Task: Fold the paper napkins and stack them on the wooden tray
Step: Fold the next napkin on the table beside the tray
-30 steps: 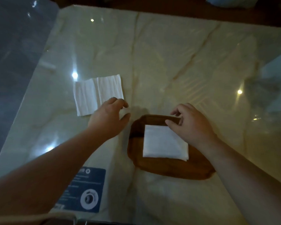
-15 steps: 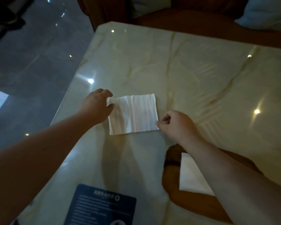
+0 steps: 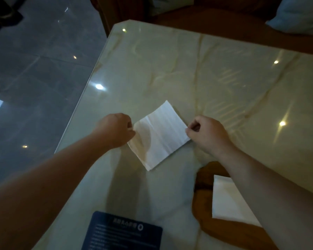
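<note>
A white paper napkin (image 3: pixel 161 134) lies unfolded on the marble table, turned at an angle. My left hand (image 3: pixel 116 130) pinches its left corner. At the right corner my right hand (image 3: pixel 206 134) pinches the paper as well. The wooden tray (image 3: pixel 202 201) sits at the lower right, partly hidden under my right forearm. A folded white napkin (image 3: pixel 226 201) rests in the tray.
A dark blue printed card (image 3: pixel 123 233) lies at the table's near edge. The table's left edge (image 3: pixel 79 109) drops to a glossy grey tiled floor. A brown seat with a pale cushion (image 3: pixel 296 20) stands beyond the far edge.
My right hand left the tray's napkin and went to the loose napkin. Both hands now pinch its corners, and the napkin has turned and slid nearer the middle.
</note>
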`<move>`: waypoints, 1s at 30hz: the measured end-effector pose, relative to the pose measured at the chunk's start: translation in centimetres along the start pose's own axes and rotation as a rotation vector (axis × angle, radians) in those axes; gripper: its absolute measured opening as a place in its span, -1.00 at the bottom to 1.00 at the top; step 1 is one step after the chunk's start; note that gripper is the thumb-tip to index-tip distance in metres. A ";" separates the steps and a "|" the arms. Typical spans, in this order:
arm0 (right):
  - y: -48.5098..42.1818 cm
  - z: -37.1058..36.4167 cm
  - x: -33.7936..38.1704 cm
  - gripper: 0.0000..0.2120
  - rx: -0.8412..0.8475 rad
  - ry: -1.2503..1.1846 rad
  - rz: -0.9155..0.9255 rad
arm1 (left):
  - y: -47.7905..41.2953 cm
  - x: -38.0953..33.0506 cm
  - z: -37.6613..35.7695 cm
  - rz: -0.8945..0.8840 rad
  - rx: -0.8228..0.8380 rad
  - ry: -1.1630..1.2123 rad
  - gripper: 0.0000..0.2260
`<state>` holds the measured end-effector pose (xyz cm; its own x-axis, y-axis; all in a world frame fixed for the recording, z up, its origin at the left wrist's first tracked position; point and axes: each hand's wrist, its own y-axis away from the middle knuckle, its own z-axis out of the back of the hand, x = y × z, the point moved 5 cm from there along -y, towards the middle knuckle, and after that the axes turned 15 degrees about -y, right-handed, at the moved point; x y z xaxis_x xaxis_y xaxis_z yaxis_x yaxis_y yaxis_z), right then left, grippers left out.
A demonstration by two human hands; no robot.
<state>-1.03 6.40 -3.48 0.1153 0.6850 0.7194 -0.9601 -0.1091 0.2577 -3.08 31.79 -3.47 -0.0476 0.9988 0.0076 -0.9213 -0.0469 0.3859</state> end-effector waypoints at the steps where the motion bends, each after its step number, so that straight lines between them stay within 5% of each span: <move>1: -0.3 0.3 0.3 -0.91 -0.002 -0.011 0.021 | 1.0 -0.2 -0.3 -0.006 0.013 0.016 -0.88; 11: 0.2 0.7 3.7 -0.96 0.089 -0.038 0.253 | 6.4 -2.3 -2.2 -0.139 0.178 -0.082 -0.72; 20: 7.2 -1.9 4.4 -0.93 0.305 0.039 0.589 | 4.9 -1.1 3.2 -0.053 -0.290 0.139 -0.86; 30: 9.2 -4.3 2.0 -0.85 0.432 0.160 0.570 | 4.1 -2.8 0.5 -0.196 -0.257 0.138 -0.85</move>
<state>-10.73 9.83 -2.44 -0.4430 0.5301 0.7230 -0.6697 -0.7319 0.1263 -6.54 28.84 -1.46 0.1041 0.9791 -0.1749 -0.9843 0.1266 0.1229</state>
